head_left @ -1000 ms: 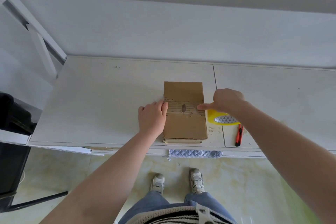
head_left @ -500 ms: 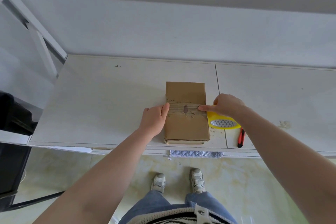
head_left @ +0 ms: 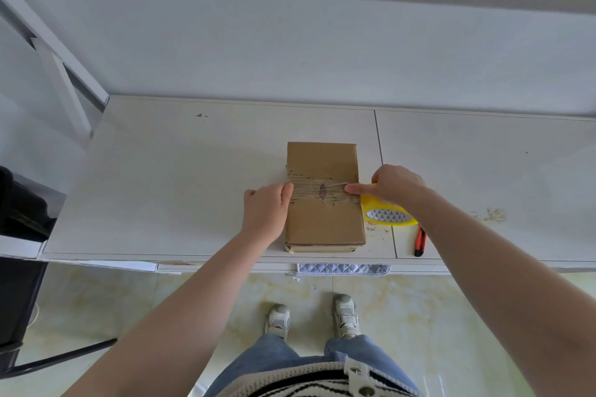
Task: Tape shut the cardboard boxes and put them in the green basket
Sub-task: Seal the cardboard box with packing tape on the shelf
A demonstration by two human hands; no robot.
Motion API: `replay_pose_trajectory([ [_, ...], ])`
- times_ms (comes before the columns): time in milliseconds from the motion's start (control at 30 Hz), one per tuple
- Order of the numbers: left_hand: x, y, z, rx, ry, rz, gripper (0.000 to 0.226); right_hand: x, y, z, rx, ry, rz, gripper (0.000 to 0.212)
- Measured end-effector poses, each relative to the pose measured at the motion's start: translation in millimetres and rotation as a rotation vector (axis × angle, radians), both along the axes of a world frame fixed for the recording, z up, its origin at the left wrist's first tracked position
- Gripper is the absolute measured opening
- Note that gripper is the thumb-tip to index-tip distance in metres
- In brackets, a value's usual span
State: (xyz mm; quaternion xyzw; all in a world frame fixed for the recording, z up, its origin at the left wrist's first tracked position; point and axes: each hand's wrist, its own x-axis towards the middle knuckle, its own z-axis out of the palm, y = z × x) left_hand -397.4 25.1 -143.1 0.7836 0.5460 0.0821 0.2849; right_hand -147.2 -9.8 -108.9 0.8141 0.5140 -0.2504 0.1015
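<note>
The box [head_left: 325,196] lies flat on the table [head_left: 167,190], a little right of the middle of the frame, near the front edge, with a strip of tape [head_left: 322,192] across its middle. My left hand [head_left: 266,213] rests on the table at the box's left side, thumb pressing the tape's left end, and my right hand [head_left: 395,185] has its fingers curled, with one straight finger pressing the tape's right end. Just right of the box sits the yellow tape roll [head_left: 388,214] under my right hand, and a red knife [head_left: 420,241] lies near it, lower right.
</note>
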Motion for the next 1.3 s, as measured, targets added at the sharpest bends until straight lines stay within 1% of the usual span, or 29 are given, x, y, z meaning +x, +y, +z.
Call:
replay_pose_trajectory([
  [33, -1, 1, 2, -0.06, -0.031, -0.01, 0.044, 0, 0, 0, -0.002, 0.001, 0.0, 0.078],
  [67, -2, 2, 4, -0.1, -0.024, -0.021, 0.042, -1, -1, 0, -0.003, 0.003, 0.002, 0.08],
  [100, -3, 2, 6, -0.093, 0.025, -0.03, 0.039, -1, -1, 1, -0.004, 0.003, 0.006, 0.082],
  [133, -4, 1, 8, -0.01, 0.098, -0.007, 0.032, -2, -1, 0, -0.004, 0.003, 0.01, 0.083],
  [167, -4, -1, 8, 0.138, 0.148, 0.045, 0.021, -2, -1, 0, -0.003, 0.001, 0.014, 0.084],
  [200, -2, -5, 10, 0.281, 0.153, 0.091, 0.022, -3, -1, -1, -0.004, -0.001, 0.015, 0.084],
  [233, 5, -9, 13, 0.382, 0.129, 0.094, 0.037, -2, -1, -1, -0.004, -0.003, 0.014, 0.084],
  [267, 14, -10, 16, 0.448, 0.083, 0.049, 0.05, -2, -1, -2, -0.002, -0.007, 0.012, 0.083],
  [300, 26, -10, 18, 0.471, 0.073, -0.029, 0.06, -1, -1, -2, 0.002, -0.013, 0.012, 0.082],
  [333, 40, -9, 19, 0.467, 0.104, -0.114, 0.067, -1, -1, -3, 0.006, -0.019, 0.012, 0.081],
  [400, 62, -4, 14, 0.454, 0.187, -0.219, 0.072, -1, -2, -3, 0.015, -0.029, 0.011, 0.079],
  [533, 72, 6, 0, 0.392, 0.336, -0.315, 0.07, -3, -1, -4, 0.002, -0.039, 0.0, 0.079],
  [600, 73, 8, 0, 0.361, 0.365, -0.342, 0.069, -3, 0, -3, -0.01, -0.036, -0.006, 0.08],
  [667, 75, 8, 13, 0.35, 0.306, -0.332, 0.066, -3, 0, -3, -0.02, -0.029, -0.013, 0.079],
  [767, 85, 1, 32, 0.556, 0.06, -0.221, 0.059, -2, -2, -4, -0.009, -0.042, -0.003, 0.081],
  [800, 85, 0, 33, 0.59, 0.015, -0.206, 0.058, -3, -1, -3, -0.009, -0.044, -0.004, 0.081],
  [833, 82, -2, 30, 0.542, 0.035, -0.229, 0.058, -3, -1, -3, -0.015, -0.037, -0.009, 0.081],
  [867, 78, -5, 24, 0.446, 0.099, -0.264, 0.059, -3, -1, -3, -0.022, -0.033, -0.014, 0.08],
  [900, 76, -5, 18, 0.345, 0.205, -0.3, 0.061, -4, -1, -2, -0.027, -0.035, -0.018, 0.079],
  [933, 75, -3, 14, 0.294, 0.279, -0.314, 0.062, -5, -1, -2, -0.029, -0.039, -0.02, 0.079],
  [967, 77, 1, 12, 0.289, 0.304, -0.32, 0.062, -5, -1, -1, -0.026, -0.044, -0.019, 0.079],
  [1033, 83, 5, 17, 0.342, 0.223, -0.317, 0.06, -4, -3, -2, -0.033, -0.042, -0.021, 0.079],
  [1067, 84, 5, 16, 0.414, 0.17, -0.296, 0.06, -5, -3, -1, -0.028, -0.046, -0.014, 0.079],
  [1100, 84, 5, 14, 0.478, 0.165, -0.305, 0.06, -5, -2, 0, -0.016, -0.053, -0.009, 0.079],
  [1133, 82, 6, 13, 0.472, 0.19, -0.34, 0.061, -5, -1, 0, -0.012, -0.054, -0.007, 0.079],
  [1200, 73, 4, 8, 0.348, 0.281, -0.374, 0.063, -6, -2, 0, -0.03, -0.037, -0.018, 0.08],
  [1267, 73, 1, 5, 0.381, 0.305, -0.288, 0.066, -6, -1, -1, -0.017, -0.038, -0.012, 0.08],
  [1300, 74, -3, 7, 0.386, 0.298, -0.2, 0.068, -6, -2, -1, -0.013, -0.035, -0.016, 0.08],
])
